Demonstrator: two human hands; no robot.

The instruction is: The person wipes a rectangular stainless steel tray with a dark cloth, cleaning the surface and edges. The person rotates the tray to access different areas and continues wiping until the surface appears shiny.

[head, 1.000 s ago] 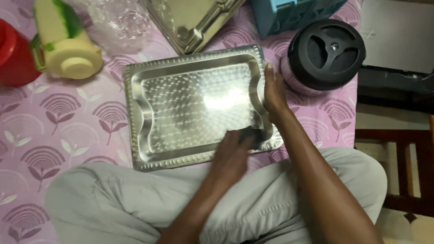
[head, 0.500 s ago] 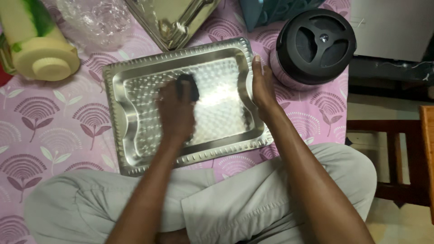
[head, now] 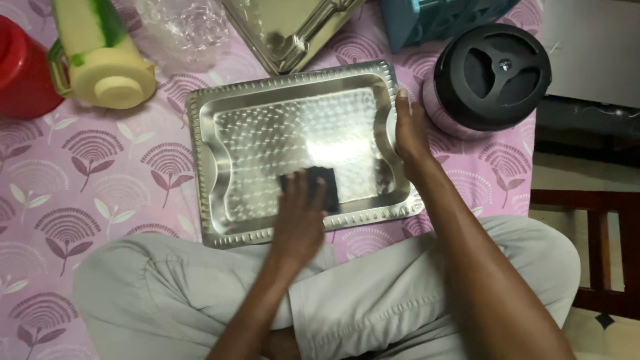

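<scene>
A rectangular steel tray [head: 227,127] with a dimpled floor lies on the patterned pink cloth in front of my crossed legs. My left hand [head: 300,217] presses a small dark pad [head: 328,187] flat against the tray's near part, fingers on top of the pad. Along the tray's right rim rests my right hand [head: 410,130], fingers straight and pointing away from me, holding the rim steady.
A black-lidded round container [head: 492,77] stands just right of the tray. A cream and green jug [head: 100,57] and a red vessel [head: 20,70] sit at the far left. A second steel tray [head: 293,27], clear plastic [head: 177,27] and a blue crate [head: 440,17] lie behind.
My left hand has slid the dark pad from the tray's far middle back toward the near edge. The right hand has stayed on the right rim.
</scene>
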